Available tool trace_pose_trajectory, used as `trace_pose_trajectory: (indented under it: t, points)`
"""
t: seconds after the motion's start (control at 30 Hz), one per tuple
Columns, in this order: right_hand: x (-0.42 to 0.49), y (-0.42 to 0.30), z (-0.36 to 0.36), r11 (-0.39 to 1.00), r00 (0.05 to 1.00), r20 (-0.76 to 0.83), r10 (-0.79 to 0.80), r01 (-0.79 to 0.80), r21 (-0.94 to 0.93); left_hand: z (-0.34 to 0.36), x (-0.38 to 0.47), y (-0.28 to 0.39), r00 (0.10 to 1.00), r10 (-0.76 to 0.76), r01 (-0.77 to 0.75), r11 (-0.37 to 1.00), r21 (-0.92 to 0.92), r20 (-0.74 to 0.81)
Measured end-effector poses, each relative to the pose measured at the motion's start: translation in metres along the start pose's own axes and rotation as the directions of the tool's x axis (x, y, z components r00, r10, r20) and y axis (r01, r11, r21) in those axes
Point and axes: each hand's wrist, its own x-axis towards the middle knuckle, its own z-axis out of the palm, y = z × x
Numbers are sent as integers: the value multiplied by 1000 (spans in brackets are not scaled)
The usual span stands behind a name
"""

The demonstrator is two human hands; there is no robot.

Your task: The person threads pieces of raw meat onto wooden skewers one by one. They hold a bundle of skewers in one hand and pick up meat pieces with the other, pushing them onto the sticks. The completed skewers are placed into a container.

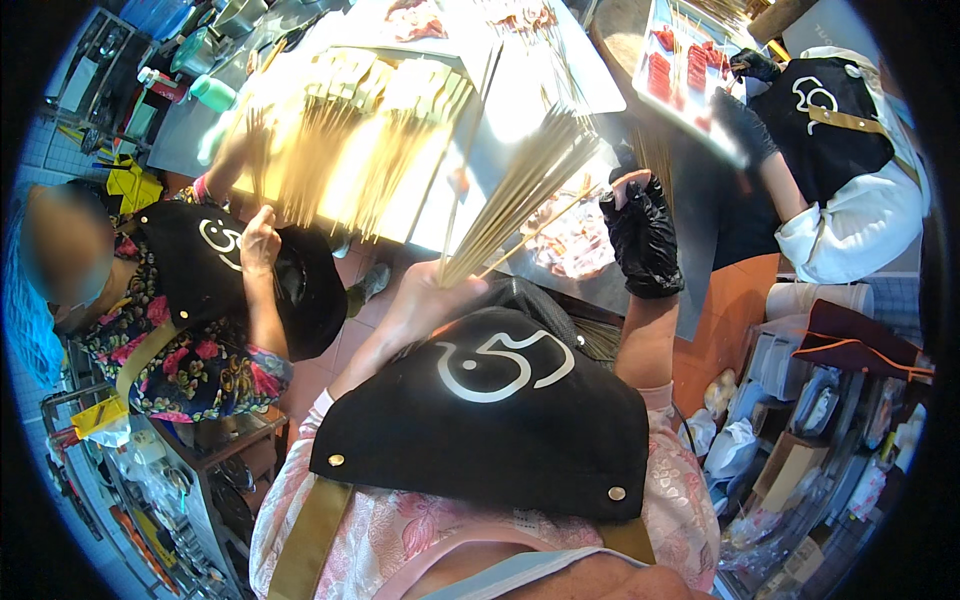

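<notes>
My bare left hand (435, 300) grips a thick bundle of bamboo skewers (525, 187), fanned out away from me. One skewer (541, 225) sticks out apart from the bundle, its far end close to my right hand. That right hand (643, 232) wears a black plastic glove and pinches a pinkish slice of meat (630, 180) at its fingertips. Whether the skewer's end touches the slice, I cannot tell. A heap of raw meat pieces (571, 244) lies on the metal table between my hands, partly behind the skewers.
At left, a co-worker's hands hold skewers near a yellow board (360, 214) with rows of skewered pale slices (427, 86). At right, another person's black-gloved hands work over a white tray (731, 146) of skewered red meat (697, 67). A green bottle (213, 93) stands far left.
</notes>
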Motion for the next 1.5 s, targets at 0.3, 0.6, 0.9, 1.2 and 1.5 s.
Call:
trace_pose_trajectory:
  t: [0.3,0.6,0.9,1.2,1.5]
  points:
    - [-4,9,15,961,997,22,-75,78,-266,1,-10,8,999,-26,25,999,29,27]
    - [-10,15,12,996,993,-115,13,-23,-91,-1,-21,2,1000,-20,20,1000,7,16]
    - [-22,14,32,994,996,-4,88,-87,62,3,-35,-7,999,43,-43,998,51,6]
    - [-46,0,24,980,976,-93,198,-198,5,20,-56,-2,999,-20,19,999,51,30]
    - [-53,3,29,957,983,-167,72,-116,-267,25,-58,-1,993,101,-103,994,42,54]
